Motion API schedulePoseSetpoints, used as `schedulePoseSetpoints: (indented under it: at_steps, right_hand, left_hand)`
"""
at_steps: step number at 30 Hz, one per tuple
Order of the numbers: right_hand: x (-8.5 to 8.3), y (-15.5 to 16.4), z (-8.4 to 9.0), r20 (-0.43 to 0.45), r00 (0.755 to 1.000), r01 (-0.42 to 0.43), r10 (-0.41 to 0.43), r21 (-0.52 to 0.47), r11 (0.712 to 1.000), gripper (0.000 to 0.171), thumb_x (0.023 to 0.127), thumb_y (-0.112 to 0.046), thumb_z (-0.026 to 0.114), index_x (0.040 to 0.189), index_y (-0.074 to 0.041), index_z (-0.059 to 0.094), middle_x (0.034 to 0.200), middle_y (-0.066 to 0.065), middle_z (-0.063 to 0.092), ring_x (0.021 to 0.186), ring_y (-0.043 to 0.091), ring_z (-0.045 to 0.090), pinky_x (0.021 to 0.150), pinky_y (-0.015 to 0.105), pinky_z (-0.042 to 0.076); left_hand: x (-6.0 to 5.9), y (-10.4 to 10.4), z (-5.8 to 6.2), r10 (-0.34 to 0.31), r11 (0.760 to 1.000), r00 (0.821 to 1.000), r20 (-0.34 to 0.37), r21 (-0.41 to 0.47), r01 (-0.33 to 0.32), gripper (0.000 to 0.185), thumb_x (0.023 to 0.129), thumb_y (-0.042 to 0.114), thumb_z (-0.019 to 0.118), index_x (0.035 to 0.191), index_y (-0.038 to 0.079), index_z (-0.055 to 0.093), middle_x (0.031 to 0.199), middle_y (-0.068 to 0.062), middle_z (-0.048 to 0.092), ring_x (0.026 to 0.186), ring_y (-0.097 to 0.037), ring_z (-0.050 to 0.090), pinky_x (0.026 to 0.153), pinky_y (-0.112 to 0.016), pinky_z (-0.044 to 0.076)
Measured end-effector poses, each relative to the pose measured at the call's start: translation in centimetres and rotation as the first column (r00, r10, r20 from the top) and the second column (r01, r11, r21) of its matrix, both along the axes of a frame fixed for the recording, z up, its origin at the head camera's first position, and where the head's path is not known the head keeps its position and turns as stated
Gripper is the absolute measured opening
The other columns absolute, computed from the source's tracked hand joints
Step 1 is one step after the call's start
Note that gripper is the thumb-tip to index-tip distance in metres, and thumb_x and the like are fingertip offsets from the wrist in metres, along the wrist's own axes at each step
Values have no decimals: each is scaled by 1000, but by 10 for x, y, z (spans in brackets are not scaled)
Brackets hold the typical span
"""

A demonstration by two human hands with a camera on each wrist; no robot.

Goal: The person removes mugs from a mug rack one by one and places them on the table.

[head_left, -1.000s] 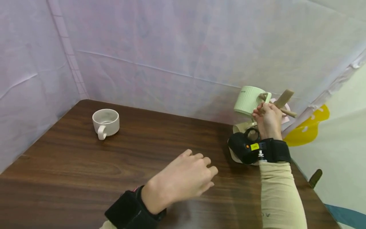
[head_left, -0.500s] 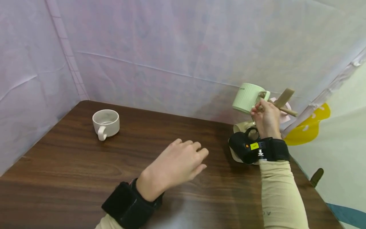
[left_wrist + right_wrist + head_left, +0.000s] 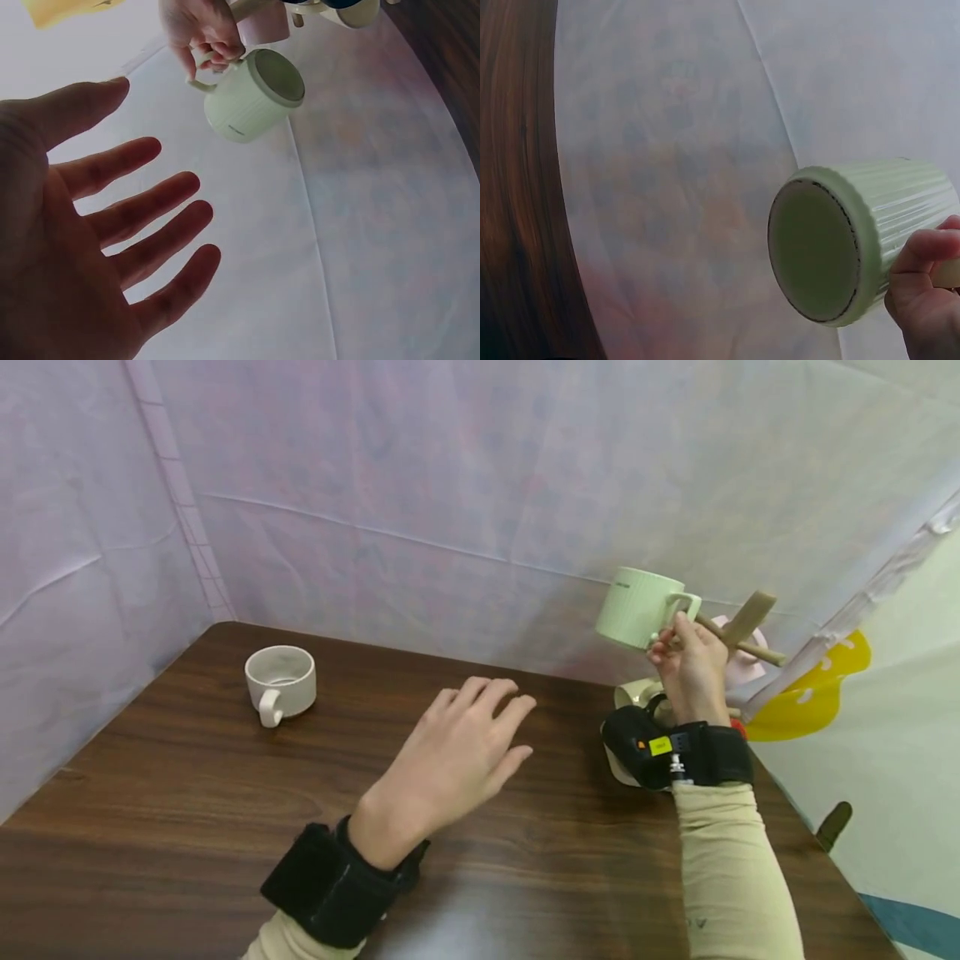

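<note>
My right hand (image 3: 693, 664) holds a pale green ribbed mug (image 3: 637, 607) by its handle, lifted above the table's back right and tilted. The mug (image 3: 251, 96) shows its base in the left wrist view, with the right hand (image 3: 202, 34) pinching the handle. In the right wrist view the mug's base (image 3: 817, 251) faces the camera and my fingers (image 3: 922, 289) curl at its handle. My left hand (image 3: 457, 752) hovers open over the middle of the dark wooden table (image 3: 187, 810), fingers spread (image 3: 142, 217), holding nothing.
A white mug (image 3: 280, 681) stands at the table's back left, handle toward me. A wooden mug stand (image 3: 742, 631) with pegs rises at the back right, a pink mug behind it. Pale fabric walls enclose the table on the left and behind.
My right hand has lifted the green mug up and left, away from the stand's pegs. My left hand has risen and moved back over the table, its fingers spreading.
</note>
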State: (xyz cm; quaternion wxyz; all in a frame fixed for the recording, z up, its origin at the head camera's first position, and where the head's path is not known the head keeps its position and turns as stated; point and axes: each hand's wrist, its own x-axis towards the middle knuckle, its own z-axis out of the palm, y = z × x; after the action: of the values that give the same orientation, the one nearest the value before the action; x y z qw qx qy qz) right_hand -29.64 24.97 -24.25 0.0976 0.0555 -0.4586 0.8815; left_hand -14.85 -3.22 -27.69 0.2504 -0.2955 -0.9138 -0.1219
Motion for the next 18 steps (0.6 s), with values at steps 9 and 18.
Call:
schedulePoseSetpoints:
  at_steps: [9, 18]
  right_hand:
    - [16, -5, -10, 0, 999, 37, -37, 64, 997, 27, 102, -20, 61, 85, -2, 50, 75, 7, 53, 66, 17, 49, 58, 23, 44]
    - [38, -12, -22, -96, 993, 82, -71, 107, 991, 34, 104, -25, 56, 79, -3, 49, 78, 7, 46, 66, 17, 43, 58, 23, 35]
  left_hand:
    - [-6, -5, -4, 5, 999, 1000, -5, 46, -5, 33, 98, 29, 70, 124, 9, 67, 117, -8, 67, 101, -25, 65, 80, -39, 54]
    - [-9, -9, -7, 6, 1000, 1000, -28, 18, -6, 10, 95, 23, 74, 98, 13, 74, 90, 0, 69, 74, -18, 63, 61, -31, 44]
